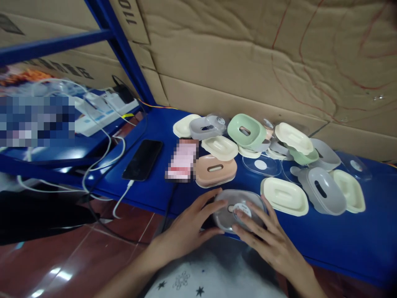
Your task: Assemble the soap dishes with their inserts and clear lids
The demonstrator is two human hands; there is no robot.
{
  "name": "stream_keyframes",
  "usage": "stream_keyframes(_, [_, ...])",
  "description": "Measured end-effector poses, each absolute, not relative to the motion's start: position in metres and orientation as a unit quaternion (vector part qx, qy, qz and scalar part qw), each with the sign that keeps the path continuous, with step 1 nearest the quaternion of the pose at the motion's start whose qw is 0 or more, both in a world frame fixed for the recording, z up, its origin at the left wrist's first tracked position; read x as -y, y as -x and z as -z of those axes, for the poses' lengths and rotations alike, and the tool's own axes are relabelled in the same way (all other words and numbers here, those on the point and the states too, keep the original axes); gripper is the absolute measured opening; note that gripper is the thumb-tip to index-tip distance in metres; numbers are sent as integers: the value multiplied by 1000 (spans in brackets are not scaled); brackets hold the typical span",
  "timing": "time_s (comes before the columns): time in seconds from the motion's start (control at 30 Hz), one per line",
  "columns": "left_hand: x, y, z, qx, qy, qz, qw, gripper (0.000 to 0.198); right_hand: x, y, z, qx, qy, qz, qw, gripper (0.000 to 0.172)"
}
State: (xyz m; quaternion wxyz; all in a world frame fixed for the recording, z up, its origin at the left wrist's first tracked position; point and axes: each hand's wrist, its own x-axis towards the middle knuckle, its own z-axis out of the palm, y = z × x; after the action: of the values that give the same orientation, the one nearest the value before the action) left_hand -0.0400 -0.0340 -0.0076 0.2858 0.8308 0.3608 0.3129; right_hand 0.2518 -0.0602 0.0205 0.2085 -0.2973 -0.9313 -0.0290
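Both my hands meet on a clear oval plastic lid with a round white sticker, lying over a grey tray at the front edge of the blue shelf. My left hand curls round the lid's left side. My right hand lies over its right side with fingers pressing on the top. Just behind stand a pink soap box and a cream tray.
Several soap boxes and lids in green, cream, grey and clear plastic crowd the shelf's back and right. A black phone on a white cable lies left, a power strip farther left. Cardboard lines the back wall.
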Motion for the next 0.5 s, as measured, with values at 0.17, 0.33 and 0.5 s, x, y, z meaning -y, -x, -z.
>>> stream_keyframes(0.17, [34,40,1,-371,-836,-301,269,79,59,-251,-14,933,302,43,190,51])
stream_keyframes(0.33, [34,37,1,-381,-837,-303,250,74,56,-244,-11,901,387,13,196,59])
stream_keyframes(0.5, [39,41,2,-346,-859,-318,203,66,67,-264,-17,905,379,0,191,68])
